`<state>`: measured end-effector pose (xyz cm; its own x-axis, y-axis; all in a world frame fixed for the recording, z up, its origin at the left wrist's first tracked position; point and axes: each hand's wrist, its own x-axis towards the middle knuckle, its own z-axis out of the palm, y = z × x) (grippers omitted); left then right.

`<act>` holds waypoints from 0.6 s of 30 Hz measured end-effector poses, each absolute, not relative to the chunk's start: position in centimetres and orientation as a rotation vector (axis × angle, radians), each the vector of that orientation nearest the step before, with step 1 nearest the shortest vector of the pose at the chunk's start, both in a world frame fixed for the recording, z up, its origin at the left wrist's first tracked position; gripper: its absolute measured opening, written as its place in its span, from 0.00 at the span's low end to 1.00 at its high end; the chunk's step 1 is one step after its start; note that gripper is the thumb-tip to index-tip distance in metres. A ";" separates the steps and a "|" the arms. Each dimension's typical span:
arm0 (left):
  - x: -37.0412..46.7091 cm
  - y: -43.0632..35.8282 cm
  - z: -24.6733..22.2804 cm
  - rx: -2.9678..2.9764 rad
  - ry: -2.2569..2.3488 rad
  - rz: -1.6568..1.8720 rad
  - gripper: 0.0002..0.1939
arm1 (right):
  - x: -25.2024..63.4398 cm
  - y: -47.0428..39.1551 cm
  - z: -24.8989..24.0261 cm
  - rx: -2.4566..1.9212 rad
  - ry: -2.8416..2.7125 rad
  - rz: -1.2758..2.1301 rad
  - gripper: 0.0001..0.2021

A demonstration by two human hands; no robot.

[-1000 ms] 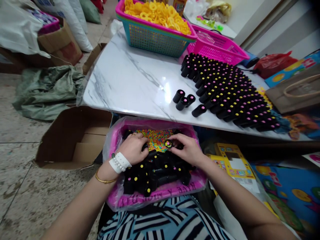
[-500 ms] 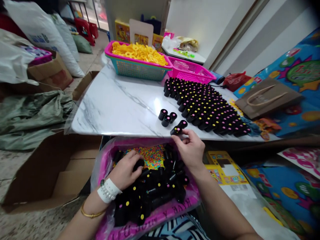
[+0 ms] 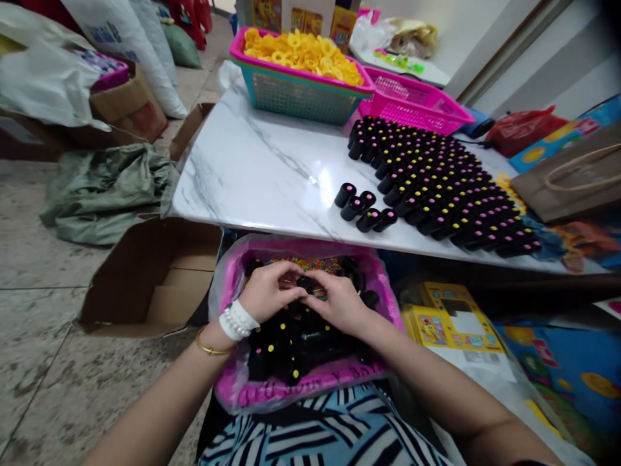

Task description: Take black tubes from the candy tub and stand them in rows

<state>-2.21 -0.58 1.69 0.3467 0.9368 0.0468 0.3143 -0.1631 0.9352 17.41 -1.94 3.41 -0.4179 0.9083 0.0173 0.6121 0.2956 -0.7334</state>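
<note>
With fingertips pinched, my left hand (image 3: 269, 292) and right hand (image 3: 340, 301) hold a black tube (image 3: 305, 283) over the pink tub (image 3: 334, 377) of more tubes (image 3: 272, 364) and coloured beads (image 3: 321, 264); yellow pieces (image 3: 305, 55) heap a basket (image 3: 301, 74).

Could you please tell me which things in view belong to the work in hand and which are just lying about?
Seemingly in use:
black cylinder between the left hand and right hand
pink tub with colored beads
standing black cylinders on the table

Probably just lying about:
green sack on the floor
red bag
brown paper bag
</note>
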 end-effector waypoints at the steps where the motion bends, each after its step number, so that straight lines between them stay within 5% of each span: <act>1: -2.1 -0.6 1.6 1.692 1.136 0.843 0.12 | 17.4 -1.4 2.9 -1.367 -2.169 0.926 0.15; 7: -2.8 -0.5 1.4 2.033 1.350 0.947 0.07 | 19.4 1.9 1.3 -1.327 -2.600 0.481 0.19; 11: -3.3 -0.4 1.1 2.051 1.378 0.933 0.05 | 20.1 2.5 1.3 -1.150 -2.784 0.487 0.24; 15: -3.4 -0.4 1.0 2.083 1.470 0.876 0.05 | 19.5 2.4 1.7 -1.639 -2.568 0.423 0.14; 18: -3.3 -0.2 0.9 2.194 1.601 0.683 0.07 | 18.4 2.1 2.0 -1.935 -2.657 0.363 0.19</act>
